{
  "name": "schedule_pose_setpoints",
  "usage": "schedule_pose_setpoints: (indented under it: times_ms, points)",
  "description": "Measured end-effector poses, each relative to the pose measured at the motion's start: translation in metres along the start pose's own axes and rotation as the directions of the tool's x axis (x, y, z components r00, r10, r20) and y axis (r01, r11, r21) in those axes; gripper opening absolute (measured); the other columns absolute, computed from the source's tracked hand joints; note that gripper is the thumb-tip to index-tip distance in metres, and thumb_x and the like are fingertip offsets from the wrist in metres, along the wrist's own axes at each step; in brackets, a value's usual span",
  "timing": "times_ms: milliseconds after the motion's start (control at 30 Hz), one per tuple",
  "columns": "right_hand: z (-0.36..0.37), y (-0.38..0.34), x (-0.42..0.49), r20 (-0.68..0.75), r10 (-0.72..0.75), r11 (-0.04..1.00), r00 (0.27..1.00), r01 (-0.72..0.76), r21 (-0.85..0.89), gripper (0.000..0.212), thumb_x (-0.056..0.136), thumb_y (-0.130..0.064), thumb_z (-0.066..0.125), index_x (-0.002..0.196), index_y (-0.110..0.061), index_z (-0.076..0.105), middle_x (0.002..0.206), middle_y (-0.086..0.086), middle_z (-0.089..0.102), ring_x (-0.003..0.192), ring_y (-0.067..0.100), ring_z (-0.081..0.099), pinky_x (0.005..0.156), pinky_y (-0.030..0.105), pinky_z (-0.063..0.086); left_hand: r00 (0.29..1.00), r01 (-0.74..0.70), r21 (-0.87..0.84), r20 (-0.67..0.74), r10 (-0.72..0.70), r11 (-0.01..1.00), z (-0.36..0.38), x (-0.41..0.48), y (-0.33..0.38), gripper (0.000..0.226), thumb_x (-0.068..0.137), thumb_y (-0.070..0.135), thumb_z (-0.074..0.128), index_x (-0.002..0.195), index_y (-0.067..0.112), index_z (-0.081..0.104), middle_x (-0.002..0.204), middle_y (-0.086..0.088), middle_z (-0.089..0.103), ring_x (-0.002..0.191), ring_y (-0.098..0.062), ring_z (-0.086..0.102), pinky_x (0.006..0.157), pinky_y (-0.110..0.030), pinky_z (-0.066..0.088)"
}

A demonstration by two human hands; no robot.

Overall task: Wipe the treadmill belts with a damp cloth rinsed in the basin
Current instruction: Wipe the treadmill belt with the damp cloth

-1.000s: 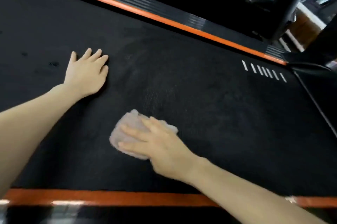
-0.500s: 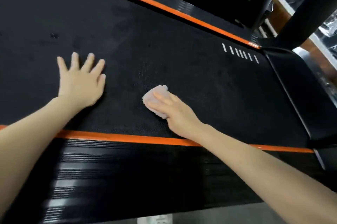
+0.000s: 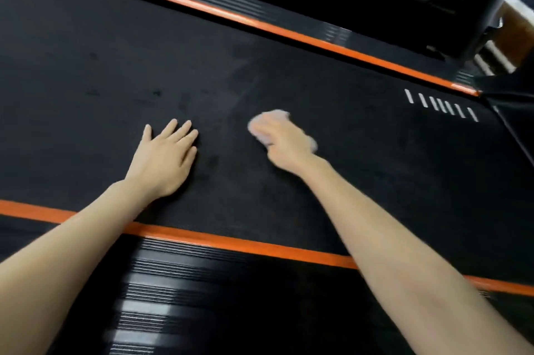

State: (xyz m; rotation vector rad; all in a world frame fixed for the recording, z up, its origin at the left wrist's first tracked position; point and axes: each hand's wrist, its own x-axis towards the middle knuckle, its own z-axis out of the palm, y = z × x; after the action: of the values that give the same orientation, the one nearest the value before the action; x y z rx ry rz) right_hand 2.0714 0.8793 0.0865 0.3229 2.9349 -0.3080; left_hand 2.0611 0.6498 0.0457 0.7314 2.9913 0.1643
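The black treadmill belt (image 3: 375, 169) fills the middle of the head view. A small pale cloth (image 3: 273, 117) lies on it just right of centre. My right hand (image 3: 289, 146) covers most of the cloth with its fingers curled over it; the hand is motion-blurred. Bits of cloth show in front of the fingers and at the hand's right side. My left hand (image 3: 164, 161) rests flat on the belt to the left of the cloth, fingers spread. Faint streaks mark the belt beyond the cloth. No basin is in view.
Orange stripes border the belt on the near side (image 3: 231, 242) and the far side (image 3: 260, 25). A ribbed black side rail (image 3: 202, 297) runs below the near stripe. White dashes (image 3: 442, 106) mark the belt's right end, and a black upright post (image 3: 488, 2) rises at top right.
My right hand has slid the cloth across the belt, away from the near edge and toward the far side. The left hand stays planted flat. The camera view has shifted.
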Motion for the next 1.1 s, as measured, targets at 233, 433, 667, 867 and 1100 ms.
schedule_pose_setpoints:
  times_ms: [233,433,667,867,1100]
  points:
    - [0.031,-0.008,-0.075,0.175,-0.799,0.589,0.575,0.808,0.034,0.059,0.076,0.008,0.05,0.126,-0.024,0.058,0.145,0.003,0.039,0.132,0.033,0.033,0.109,0.046,0.03,0.979,0.186,-0.002,0.081,-0.186,0.982,-0.01,-0.019,-0.046,0.05,0.101,0.036,0.021,0.148,0.021,0.026,0.157,0.002,0.018,0.145,-0.029,0.011,0.114,-0.053,0.009]
    - [-0.002,0.031,-0.104,0.259,-0.741,0.663,0.619,0.736,0.137,0.079,0.081,-0.019,0.051,0.146,-0.05,0.018,0.16,-0.015,0.01,0.148,0.018,0.002,0.119,0.039,-0.002,0.977,0.21,-0.09,0.054,-0.206,0.974,-0.008,-0.025,-0.048,0.05,0.101,0.038,0.022,0.148,0.024,0.025,0.157,0.008,0.015,0.146,-0.025,0.006,0.115,-0.053,0.006]
    - [0.037,0.051,-0.08,0.094,-0.836,0.548,0.541,0.83,0.101,0.051,0.092,-0.057,0.048,0.14,-0.043,0.038,0.159,0.001,0.017,0.148,0.023,0.013,0.115,0.057,0.02,0.983,0.184,-0.123,0.034,-0.181,0.975,-0.007,-0.031,-0.058,0.046,0.102,0.036,0.022,0.147,0.031,0.028,0.156,0.012,0.018,0.146,-0.018,0.007,0.115,-0.052,0.004]
    - [0.051,-0.003,-0.055,0.038,-0.93,0.369,0.367,0.924,0.102,0.046,0.09,-0.043,0.058,0.134,-0.031,0.051,0.154,0.013,0.03,0.141,0.036,0.03,0.111,0.055,0.031,0.965,0.26,-0.11,-0.012,-0.263,0.959,-0.018,-0.03,-0.07,0.045,0.102,0.036,0.023,0.146,0.029,0.031,0.155,0.004,0.023,0.146,-0.024,0.009,0.116,-0.049,0.003]
    - [0.065,-0.083,-0.051,0.049,-0.921,0.389,0.387,0.918,0.073,0.041,0.089,-0.023,0.055,0.129,-0.028,0.059,0.154,0.01,0.032,0.135,0.039,0.038,0.105,0.059,0.037,0.924,0.381,-0.041,-0.014,-0.382,0.924,-0.04,-0.013,-0.098,0.047,0.101,0.04,0.02,0.147,0.031,0.026,0.157,-0.001,0.019,0.145,-0.03,0.008,0.115,-0.053,0.005]
